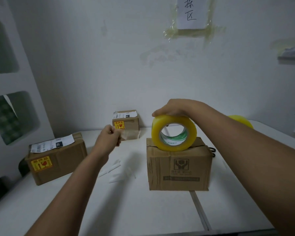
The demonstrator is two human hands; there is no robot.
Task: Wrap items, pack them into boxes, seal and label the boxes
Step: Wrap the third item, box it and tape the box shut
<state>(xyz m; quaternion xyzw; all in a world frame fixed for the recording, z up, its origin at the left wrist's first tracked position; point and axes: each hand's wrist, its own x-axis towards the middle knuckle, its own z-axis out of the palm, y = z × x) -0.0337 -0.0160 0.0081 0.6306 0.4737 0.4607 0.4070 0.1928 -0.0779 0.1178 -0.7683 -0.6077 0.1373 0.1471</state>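
1. Sealing looks to be the step in hand, on a white table (143, 210) set against the wall; the far edge carries most of the work.
2. Carton in the middle (179, 167), right of centre: top flaps closed, seam visible, no shipping label or fragile sticker on it. Judged unsealed or only part taped.
3. Carton at the left edge (58, 159): shipping label on top, yellow fragile sticker on the front. Judged finished.
4. Small carton at the far edge (126, 123), against the wall: also labelled and stickered. Judged finished.
5. Yellow tape roll (174, 133) stands on edge on top of the middle carton, near its far side. A second yellow roll (242, 121) shows partly behind the right forearm.
6. Right hand (174, 108) rests over the top of the roll, fingers curled down round it, steadying it.
7. Left hand (109, 135) pinches the free end of clear tape (129, 134), drawn out to the left of the roll.
8. White backing strips (116, 169) lie scattered at mid-table, between the left and middle cartons.
9. Left to do, by judgement: tape the seam, then label this carton.
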